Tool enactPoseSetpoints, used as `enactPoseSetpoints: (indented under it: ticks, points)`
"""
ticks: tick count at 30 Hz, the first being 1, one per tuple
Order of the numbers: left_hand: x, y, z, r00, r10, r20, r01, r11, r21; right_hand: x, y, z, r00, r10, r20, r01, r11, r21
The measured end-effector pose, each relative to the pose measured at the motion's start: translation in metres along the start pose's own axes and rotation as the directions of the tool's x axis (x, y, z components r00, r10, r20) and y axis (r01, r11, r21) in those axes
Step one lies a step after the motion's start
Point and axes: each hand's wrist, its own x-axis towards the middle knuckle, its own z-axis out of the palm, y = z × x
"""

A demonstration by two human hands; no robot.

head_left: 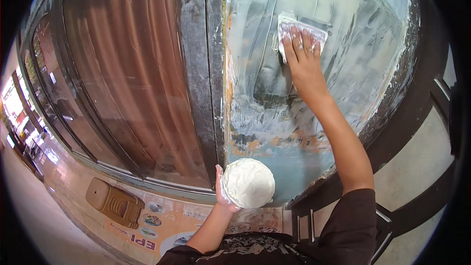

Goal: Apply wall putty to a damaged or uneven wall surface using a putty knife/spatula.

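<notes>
Head view: white-smeared flat spreader (300, 23) lies against the coated wall (343, 64), beneath the extended fingers of the right hand (305, 63), which grasp it across its face; thumb hidden. Lower, left hand (224, 201) cups and holds a round mass of white paste (248, 183), its fingers mostly hidden. Left: brown curtain (132, 68); below, brown stool (115, 202).

A single fisheye view looks out and down from the wearer's head; it faces the smeared wall (351, 68) from near, takes in both forearms (341, 132) and the floor (66, 176) below, and bends straight edges toward its dark round rim.
</notes>
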Motion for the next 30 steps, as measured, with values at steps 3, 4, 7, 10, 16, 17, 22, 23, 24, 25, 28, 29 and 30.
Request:
enactPoseSetpoints:
  ticks: [3,4,7,10,16,17,22,23,24,25,28,29,30]
  points:
    - [-0.004,0.004,0.003,0.999,0.017,-0.05,-0.016,1.0,0.007,-0.027,-0.018,0.006,0.998,0.008,0.069,-0.009,1.0,0.025]
    - [-0.006,0.006,0.001,0.999,0.015,-0.031,-0.015,1.0,0.0,-0.037,-0.025,0.005,0.996,-0.02,0.081,0.017,0.999,0.044]
    - [-0.01,0.011,0.001,1.0,0.009,-0.001,-0.009,1.0,-0.006,-0.055,-0.032,-0.007,0.995,-0.049,0.082,0.04,0.994,0.098]
    - [-0.012,0.018,0.0,1.0,0.001,0.009,-0.001,1.0,0.003,-0.044,-0.028,-0.057,0.997,0.009,0.073,-0.027,0.968,0.251]
    - [-0.023,0.025,-0.002,1.0,0.015,0.015,-0.015,1.0,-0.008,0.028,0.028,-0.13,0.884,0.094,0.459,-0.416,0.609,0.676]
    - [-0.022,0.026,-0.001,1.0,0.007,0.017,-0.007,1.0,-0.007,0.038,0.037,-0.129,0.909,0.067,0.411,-0.373,0.566,0.735]
    - [-0.028,0.028,-0.013,0.998,0.024,0.053,-0.022,0.999,-0.045,0.077,0.042,-0.117,0.797,-0.076,0.599,-0.392,0.689,0.61]
    - [-0.03,0.029,-0.013,0.998,0.03,0.05,-0.027,0.998,-0.047,0.079,0.039,-0.106,0.83,-0.121,0.545,-0.262,0.778,0.571]
    - [-0.029,0.029,-0.011,0.999,0.033,0.026,-0.033,0.999,-0.031,0.081,0.044,-0.099,0.831,-0.113,0.544,-0.202,0.85,0.486]
    - [-0.029,0.028,-0.009,0.999,0.038,0.003,-0.038,0.999,-0.014,0.083,0.051,-0.094,0.83,-0.108,0.547,-0.204,0.855,0.478]
    - [-0.029,0.029,-0.01,1.0,0.022,-0.006,-0.022,1.0,0.015,0.099,0.067,-0.087,0.924,0.038,0.381,-0.176,0.926,0.334]
    - [-0.03,0.03,-0.009,1.0,0.024,-0.006,-0.023,1.0,0.015,0.105,0.072,-0.091,0.943,0.023,0.331,-0.141,0.932,0.335]
    - [-0.031,0.03,-0.007,1.0,0.014,0.016,-0.014,1.0,0.001,0.109,0.079,-0.092,0.958,0.027,0.285,-0.13,0.927,0.351]
